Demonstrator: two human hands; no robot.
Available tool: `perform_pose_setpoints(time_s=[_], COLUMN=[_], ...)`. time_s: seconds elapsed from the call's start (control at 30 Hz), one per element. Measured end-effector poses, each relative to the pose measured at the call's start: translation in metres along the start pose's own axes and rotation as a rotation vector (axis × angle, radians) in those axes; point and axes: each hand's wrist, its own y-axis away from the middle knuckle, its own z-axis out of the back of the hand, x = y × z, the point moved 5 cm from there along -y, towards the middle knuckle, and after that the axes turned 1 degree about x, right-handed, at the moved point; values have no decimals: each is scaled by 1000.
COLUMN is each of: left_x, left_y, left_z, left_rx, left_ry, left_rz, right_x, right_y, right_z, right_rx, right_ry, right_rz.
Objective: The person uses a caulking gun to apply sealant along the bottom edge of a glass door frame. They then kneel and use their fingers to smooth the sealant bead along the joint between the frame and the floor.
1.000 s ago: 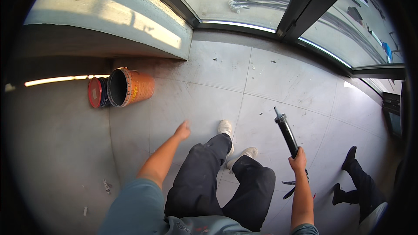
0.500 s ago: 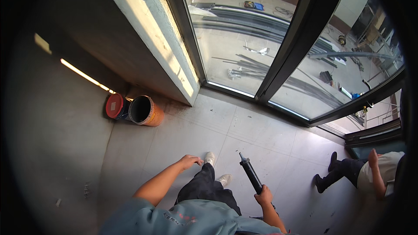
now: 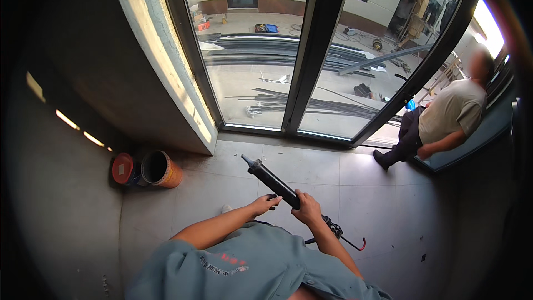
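My right hand (image 3: 308, 209) is wrapped round the rear of the black barrel of a caulking gun (image 3: 275, 182), which slants up to the left with its pale nozzle farthest from me. Its black handle and trigger part shows behind my right forearm, and the rod ends in a red-tipped hook. My left hand (image 3: 265, 205) is just beside the barrel's near side, thumb and fingers a little apart and bent. Whether it touches the barrel, I cannot make out.
Tall dark-framed glass doors (image 3: 291, 100) stand ahead, with long dark profiles (image 3: 261, 50) lying outside. At the right, a person (image 3: 449, 114) is by the open doorway. An orange bucket (image 3: 171, 175) and a red-lidded bucket (image 3: 122, 168) stand by the left wall.
The caulking gun has come up and left, in front of my body, and my left hand has moved beside it. The other person has moved farther off to the doorway. My view has tilted up.
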Motion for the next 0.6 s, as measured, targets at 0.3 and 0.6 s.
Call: perform_pose_setpoints(time_s=[0.3,0.6], left_x=[-49,-21], left_y=[73,137], left_z=[35,186], left_rx=[-204,-323], left_ry=[737,955], left_rz=[87,60], right_x=[140,129], right_y=[-10,61], right_z=[27,-7], right_rx=[-23,609], right_ry=[55,-461], right_rz=[241,-362])
